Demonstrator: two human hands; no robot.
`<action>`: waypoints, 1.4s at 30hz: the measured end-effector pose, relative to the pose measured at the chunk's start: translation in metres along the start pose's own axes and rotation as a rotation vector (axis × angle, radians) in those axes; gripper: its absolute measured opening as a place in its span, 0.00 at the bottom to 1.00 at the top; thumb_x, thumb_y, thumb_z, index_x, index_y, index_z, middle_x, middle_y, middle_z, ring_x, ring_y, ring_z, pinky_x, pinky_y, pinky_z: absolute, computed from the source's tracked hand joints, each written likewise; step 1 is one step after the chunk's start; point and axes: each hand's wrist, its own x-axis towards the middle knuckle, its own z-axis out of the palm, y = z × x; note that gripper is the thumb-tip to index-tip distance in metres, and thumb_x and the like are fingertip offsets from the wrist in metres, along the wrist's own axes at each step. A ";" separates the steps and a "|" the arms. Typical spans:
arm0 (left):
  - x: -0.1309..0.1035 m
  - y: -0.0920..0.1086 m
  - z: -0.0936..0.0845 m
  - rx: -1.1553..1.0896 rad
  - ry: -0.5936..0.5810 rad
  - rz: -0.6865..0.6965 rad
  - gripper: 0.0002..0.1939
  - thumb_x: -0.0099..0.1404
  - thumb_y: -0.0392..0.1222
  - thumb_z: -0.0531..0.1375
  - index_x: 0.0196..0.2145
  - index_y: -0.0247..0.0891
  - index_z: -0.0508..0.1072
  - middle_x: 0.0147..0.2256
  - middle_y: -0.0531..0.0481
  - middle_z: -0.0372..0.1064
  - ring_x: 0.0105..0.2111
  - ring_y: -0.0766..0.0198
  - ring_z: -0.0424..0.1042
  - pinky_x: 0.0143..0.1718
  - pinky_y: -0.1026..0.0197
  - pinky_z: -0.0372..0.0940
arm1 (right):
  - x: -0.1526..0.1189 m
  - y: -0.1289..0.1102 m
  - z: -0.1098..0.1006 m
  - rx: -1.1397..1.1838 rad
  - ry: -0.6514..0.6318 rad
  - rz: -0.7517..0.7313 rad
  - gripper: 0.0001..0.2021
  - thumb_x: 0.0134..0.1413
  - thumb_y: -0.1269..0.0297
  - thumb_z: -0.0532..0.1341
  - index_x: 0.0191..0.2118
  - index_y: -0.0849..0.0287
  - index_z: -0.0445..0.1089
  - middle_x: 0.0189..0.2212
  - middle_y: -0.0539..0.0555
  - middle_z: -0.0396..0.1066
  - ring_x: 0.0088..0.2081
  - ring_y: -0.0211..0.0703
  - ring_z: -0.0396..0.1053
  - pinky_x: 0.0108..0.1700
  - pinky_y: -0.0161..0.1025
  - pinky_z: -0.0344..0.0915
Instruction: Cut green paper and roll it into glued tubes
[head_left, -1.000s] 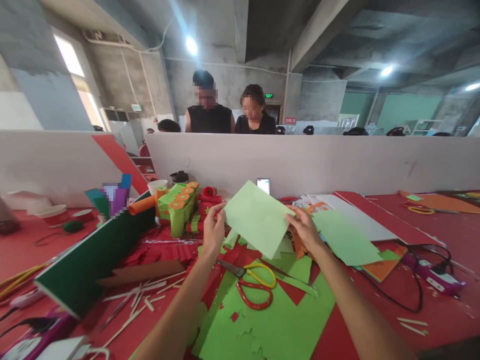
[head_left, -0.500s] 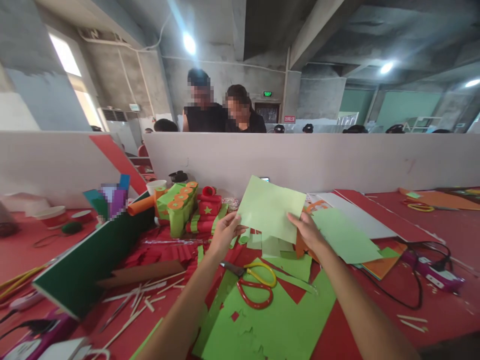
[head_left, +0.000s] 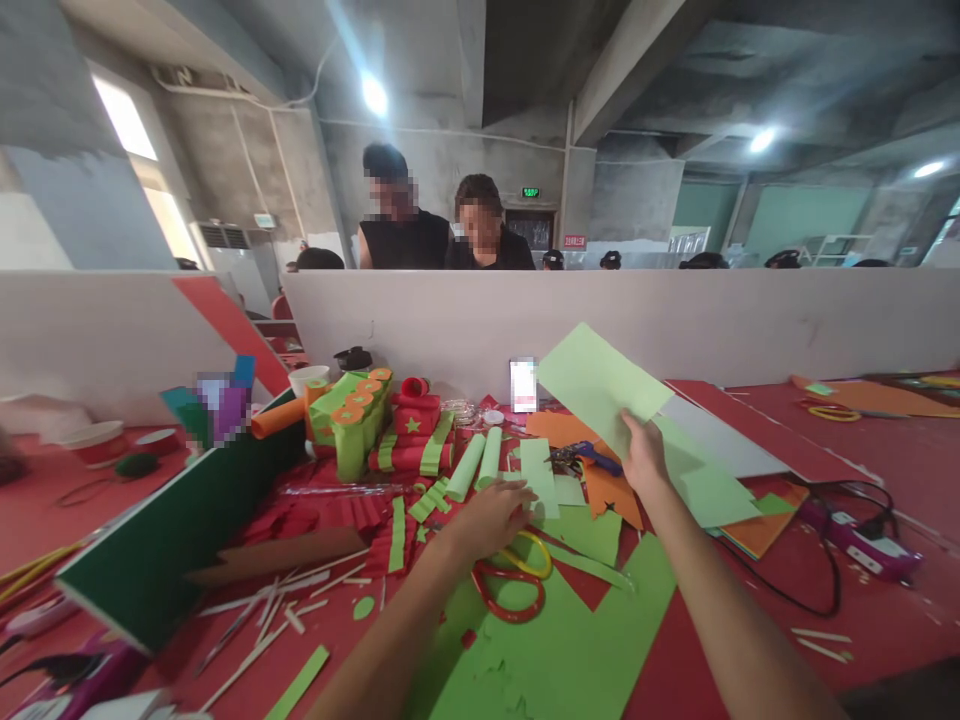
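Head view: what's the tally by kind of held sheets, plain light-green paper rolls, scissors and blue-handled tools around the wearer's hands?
Light-green sheet, in the right hand: 1
Paper rolls, beyond the left hand: 2
Scissors: 1
Blue-handled tool: 1
Total: 5

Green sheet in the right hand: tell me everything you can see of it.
The light green sheet is plain, four-sided and looks like thin paper. It is held up at a tilt, its lower right edge gripped by the right hand. Its top corner shows against the pale partition. Nothing else clearly touches it.
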 end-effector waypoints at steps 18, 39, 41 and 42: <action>0.009 0.000 0.013 0.231 -0.011 -0.067 0.15 0.67 0.30 0.51 0.46 0.36 0.75 0.42 0.41 0.76 0.42 0.54 0.73 0.38 0.58 0.66 | -0.017 -0.012 0.009 -0.103 -0.089 -0.052 0.19 0.45 0.56 0.69 0.43 0.56 0.73 0.48 0.56 0.76 0.50 0.52 0.72 0.54 0.46 0.68; 0.000 -0.001 -0.018 0.123 0.073 -0.023 0.19 0.56 0.27 0.51 0.38 0.40 0.77 0.39 0.47 0.76 0.41 0.55 0.72 0.40 0.58 0.64 | -0.007 -0.002 0.005 -0.143 -0.150 -0.059 0.19 0.45 0.56 0.69 0.44 0.57 0.74 0.46 0.56 0.77 0.49 0.53 0.73 0.51 0.46 0.70; 0.000 -0.005 -0.022 0.133 0.156 -0.115 0.18 0.59 0.28 0.50 0.39 0.39 0.76 0.40 0.45 0.75 0.41 0.54 0.72 0.41 0.57 0.64 | -0.008 -0.001 0.005 -0.152 -0.166 -0.057 0.20 0.44 0.57 0.69 0.45 0.58 0.74 0.47 0.57 0.77 0.49 0.53 0.73 0.51 0.47 0.70; 0.000 -0.009 -0.024 0.163 0.207 -0.173 0.18 0.60 0.28 0.50 0.40 0.39 0.76 0.41 0.44 0.75 0.42 0.54 0.72 0.42 0.57 0.64 | -0.008 -0.001 0.005 -0.156 -0.178 -0.057 0.20 0.44 0.57 0.69 0.45 0.58 0.74 0.47 0.57 0.77 0.49 0.54 0.73 0.51 0.47 0.70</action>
